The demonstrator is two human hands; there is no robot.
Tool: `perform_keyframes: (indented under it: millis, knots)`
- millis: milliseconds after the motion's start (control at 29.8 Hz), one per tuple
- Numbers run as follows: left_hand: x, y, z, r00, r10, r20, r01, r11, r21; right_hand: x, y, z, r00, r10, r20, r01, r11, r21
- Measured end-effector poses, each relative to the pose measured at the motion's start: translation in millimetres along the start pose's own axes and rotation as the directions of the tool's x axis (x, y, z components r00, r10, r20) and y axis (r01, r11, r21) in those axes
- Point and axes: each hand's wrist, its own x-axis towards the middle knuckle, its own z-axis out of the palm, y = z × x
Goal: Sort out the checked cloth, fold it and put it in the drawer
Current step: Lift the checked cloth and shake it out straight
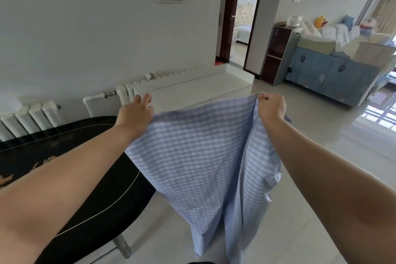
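A home: sofa (334,34), radiator (30,118), and bed (243,28) through the doorway.

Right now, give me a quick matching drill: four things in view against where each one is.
Things:
1. checked cloth
2. black table
3. white cabinet
4. radiator

Places:
A. against the wall, far left
B. hanging between the left hand and right hand
C. ahead, beyond the hands
D. low on the left, under the left forearm

Pairs: 1-B, 2-D, 3-C, 4-A

A black oval bench (70,156) with gold markings stands on the pale tiled floor (310,139); a white low cabinet (192,90) stands beyond it.
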Motion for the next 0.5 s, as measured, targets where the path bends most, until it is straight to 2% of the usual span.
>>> perform_keyframes:
  millis: [67, 134, 202, 269, 403, 504]
  knots:
    - [2, 10, 0, 0.998, 0.055, 0.024, -0.057, 0.995, 0.079, 0, -10, 3, 1.000, -0.024, -0.001, 0.024, 1.000, 0.011]
    - [5, 20, -1, 0.993, 0.064, 0.095, -0.067, 0.997, 0.027, -2, -17, 5, 0.999, -0.052, -0.001, 0.052, 0.999, 0.014]
    - [8, 25, 7, 0.980, -0.006, 0.200, 0.047, 0.978, -0.202, -3, -21, 6, 0.998, -0.057, 0.007, 0.057, 0.998, 0.016]
    - [6, 22, 20, 0.942, -0.071, 0.328, 0.196, 0.910, -0.367, -2, -21, 6, 0.999, -0.042, 0.000, 0.042, 0.999, 0.020]
    - [-10, 2, 52, 0.855, -0.061, 0.516, 0.348, 0.805, -0.481, 6, -13, -3, 0.999, 0.016, -0.034, -0.015, 1.000, 0.027]
    - [-16, -9, 54, 0.851, -0.025, 0.525, 0.360, 0.756, -0.547, 12, -4, -5, 0.997, 0.038, -0.067, -0.037, 0.999, 0.026]
